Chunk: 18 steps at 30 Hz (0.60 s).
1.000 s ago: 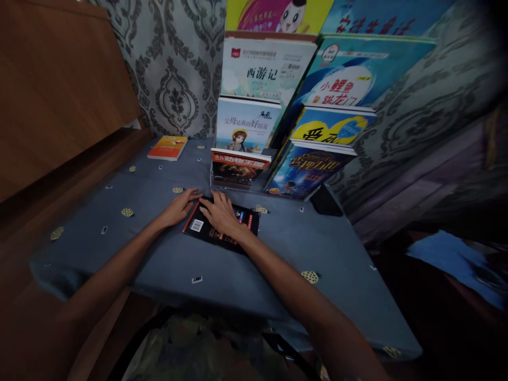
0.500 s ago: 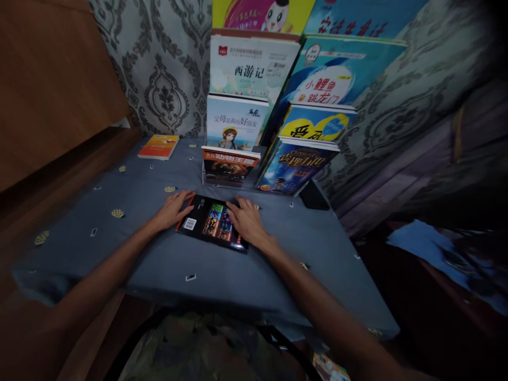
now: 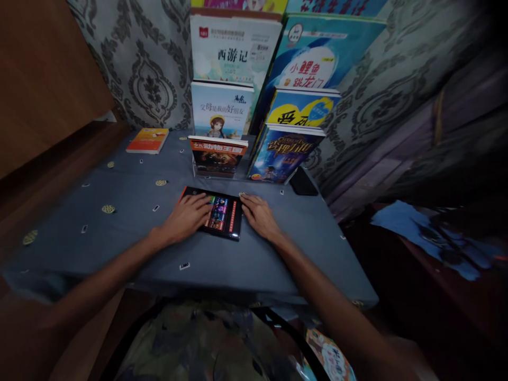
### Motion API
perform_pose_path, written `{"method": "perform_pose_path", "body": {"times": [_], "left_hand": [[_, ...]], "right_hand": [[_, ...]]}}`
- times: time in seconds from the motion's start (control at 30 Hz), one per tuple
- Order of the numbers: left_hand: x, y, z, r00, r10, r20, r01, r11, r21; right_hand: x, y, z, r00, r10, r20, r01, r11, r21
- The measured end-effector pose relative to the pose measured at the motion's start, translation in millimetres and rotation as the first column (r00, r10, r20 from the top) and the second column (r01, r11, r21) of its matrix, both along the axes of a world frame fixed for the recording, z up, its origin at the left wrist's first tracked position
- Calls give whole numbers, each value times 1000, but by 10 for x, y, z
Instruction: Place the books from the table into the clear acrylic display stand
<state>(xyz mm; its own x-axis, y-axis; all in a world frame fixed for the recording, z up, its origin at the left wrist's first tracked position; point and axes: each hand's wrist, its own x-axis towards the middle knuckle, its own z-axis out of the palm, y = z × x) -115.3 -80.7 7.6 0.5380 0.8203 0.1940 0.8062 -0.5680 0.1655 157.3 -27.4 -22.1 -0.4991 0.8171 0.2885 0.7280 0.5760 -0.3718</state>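
A black book (image 3: 223,214) with a colourful back cover lies flat on the blue-grey tablecloth (image 3: 130,196), just in front of the book stand. My left hand (image 3: 187,217) lies flat on the book's left half, fingers stretched out. My right hand (image 3: 260,216) rests palm down on the cloth at the book's right edge, fingers spread and touching that edge. Neither hand grips anything.
A tiered stand of upright children's books (image 3: 222,153) rises behind the black book against patterned wallpaper. An orange book (image 3: 147,140) lies at the table's far left. A dark flat object (image 3: 302,183) sits right of the stand. Blue papers (image 3: 420,233) lie off the table's right side.
My left hand has slid from the book's left edge onto its cover. My right hand has moved off the cover to the book's right edge. The view has shifted.
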Motion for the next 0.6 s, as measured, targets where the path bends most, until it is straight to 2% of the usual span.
{"method": "perform_pose_path", "body": {"times": [0.1, 0.2, 0.47, 0.6], "left_hand": [[333, -222, -20, 986, -168, -18, 169, 986, 17], [492, -362, -85, 965, -252, -70, 256, 965, 49], [476, -346, -130, 963, -222, -152, 239, 966, 103], [475, -327, -179, 973, -178, -147, 199, 969, 144]], "right_hand": [[4, -7, -8, 1000, -2, 12, 2, 1000, 11], [11, -15, -21, 1000, -1, 20, 1, 999, 32], [-20, -57, -27, 998, -17, 58, 12, 996, 88], [-4, -231, -42, 999, 24, 25, -27, 991, 131]]}}
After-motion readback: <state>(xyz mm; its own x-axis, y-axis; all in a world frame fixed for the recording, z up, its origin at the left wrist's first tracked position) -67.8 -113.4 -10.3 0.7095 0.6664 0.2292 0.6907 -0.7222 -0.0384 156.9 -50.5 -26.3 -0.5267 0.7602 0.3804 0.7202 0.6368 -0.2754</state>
